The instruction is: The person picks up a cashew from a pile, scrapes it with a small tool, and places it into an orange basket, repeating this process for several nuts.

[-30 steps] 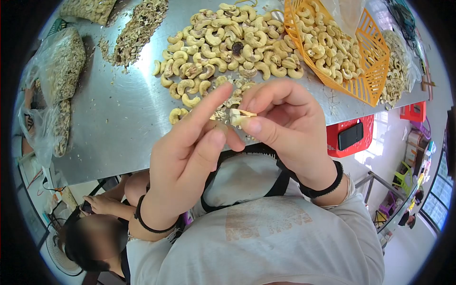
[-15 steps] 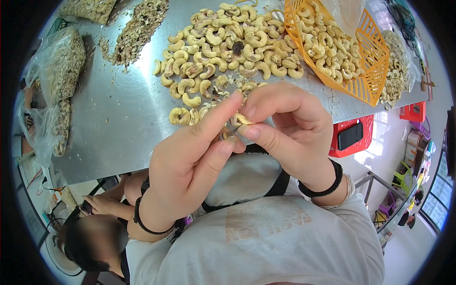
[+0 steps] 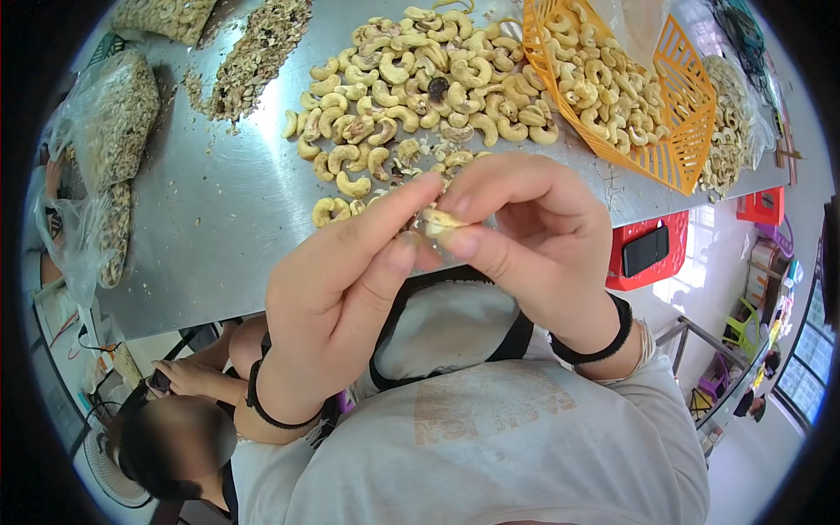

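My right hand [image 3: 529, 232] pinches a pale cashew nut [image 3: 444, 221] between its thumb and fingertips, above the table's near edge. Close against it on the left, my left hand [image 3: 350, 262] is closed, with its index finger stretched toward the nut. A small knife seems to be in the left hand, mostly hidden by the fingers; only a thin greyish sliver shows by the nut. Behind both hands, a loose pile of cashews [image 3: 402, 79] lies on the metal table [image 3: 210, 227], with small peel scraps at its near side and one dark nut in it.
An orange basket [image 3: 691, 105] of cashews stands at the right, near another heap [image 3: 726, 131]. Skin scraps [image 3: 254, 66] and plastic bags [image 3: 122, 122] occupy the left. A phone [image 3: 645, 251] lies on a red stool [image 3: 617, 278]. Another person [image 3: 188, 381] sits at lower left.
My left hand has shifted slightly left and down, its thumb now farther from the nut. The cashew has turned in my right fingertips and shows a paler side.
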Motion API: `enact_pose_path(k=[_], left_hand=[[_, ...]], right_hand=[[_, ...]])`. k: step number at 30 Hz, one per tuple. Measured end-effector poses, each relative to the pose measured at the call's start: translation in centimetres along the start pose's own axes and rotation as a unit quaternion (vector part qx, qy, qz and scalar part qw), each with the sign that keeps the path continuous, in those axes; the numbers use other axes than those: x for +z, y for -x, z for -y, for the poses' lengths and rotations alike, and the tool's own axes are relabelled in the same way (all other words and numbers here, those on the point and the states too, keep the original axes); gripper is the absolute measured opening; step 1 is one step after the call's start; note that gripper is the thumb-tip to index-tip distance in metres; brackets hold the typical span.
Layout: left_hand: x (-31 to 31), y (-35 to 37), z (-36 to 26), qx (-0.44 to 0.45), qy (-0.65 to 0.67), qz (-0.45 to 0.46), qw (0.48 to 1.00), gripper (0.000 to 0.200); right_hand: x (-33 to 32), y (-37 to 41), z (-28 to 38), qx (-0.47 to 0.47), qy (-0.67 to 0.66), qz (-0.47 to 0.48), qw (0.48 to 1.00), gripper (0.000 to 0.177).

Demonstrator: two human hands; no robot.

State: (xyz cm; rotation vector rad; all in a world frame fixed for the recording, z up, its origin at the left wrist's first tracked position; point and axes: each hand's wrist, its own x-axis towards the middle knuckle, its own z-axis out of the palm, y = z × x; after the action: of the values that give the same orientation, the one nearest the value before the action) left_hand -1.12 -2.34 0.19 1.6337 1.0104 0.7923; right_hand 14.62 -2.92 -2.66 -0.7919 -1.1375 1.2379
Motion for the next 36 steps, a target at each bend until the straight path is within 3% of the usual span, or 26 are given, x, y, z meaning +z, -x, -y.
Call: enact_pose_path(k=[2, 4, 7, 12, 25, 27, 30, 34, 36], left_hand=[[0.1, 0.0, -0.2, -0.055, 0.087, -0.014, 0.995, 0.028], [0.4, 0.0, 0.1, -0.058, 0.080, -0.025, 0.995, 0.029], [0.4, 0.0, 0.2, -0.067, 0.074, -0.035, 0.994, 0.031], [0.2, 0.1, 0.0, -0.081, 0.082, -0.026, 0.993, 0.031], [1.0, 0.3, -0.1, -0.117, 0.089, -0.080, 0.986, 0.028], [1.0, 0.4, 0.0, -0.113, 0.092, -0.079, 0.986, 0.028], [1.1, 0.3, 0.1, -0.111, 0.089, -0.084, 0.986, 0.028], [1.4, 0.2, 0.3, -0.090, 0.074, -0.078, 0.990, 0.028], [1.6, 0.2, 0.2, -0.074, 0.064, -0.070, 0.993, 0.029]], right_hand=[[-0.1, -0.1, 0.2, 0.039, -0.062, 0.001, 0.997, 0.013], [-0.2, -0.1, 0.4, 0.109, -0.134, -0.021, 0.985, 0.014], [-0.7, -0.1, 0.4, 0.160, -0.138, -0.028, 0.977, 0.014], [-1.3, -0.3, 0.4, 0.163, -0.180, -0.053, 0.969, 0.015], [-9.7, -0.4, 5.1, 0.011, -0.084, -0.218, 0.972, 0.011], [-11.4, -0.3, 6.5, -0.074, -0.073, -0.307, 0.946, 0.011], [-15.6, 0.6, 8.4, -0.152, -0.009, -0.363, 0.919, 0.013], [-20.1, 1.2, 9.3, -0.164, 0.058, -0.410, 0.895, 0.015], [-21.4, 1.1, 9.4, -0.138, 0.178, -0.467, 0.855, 0.020]])
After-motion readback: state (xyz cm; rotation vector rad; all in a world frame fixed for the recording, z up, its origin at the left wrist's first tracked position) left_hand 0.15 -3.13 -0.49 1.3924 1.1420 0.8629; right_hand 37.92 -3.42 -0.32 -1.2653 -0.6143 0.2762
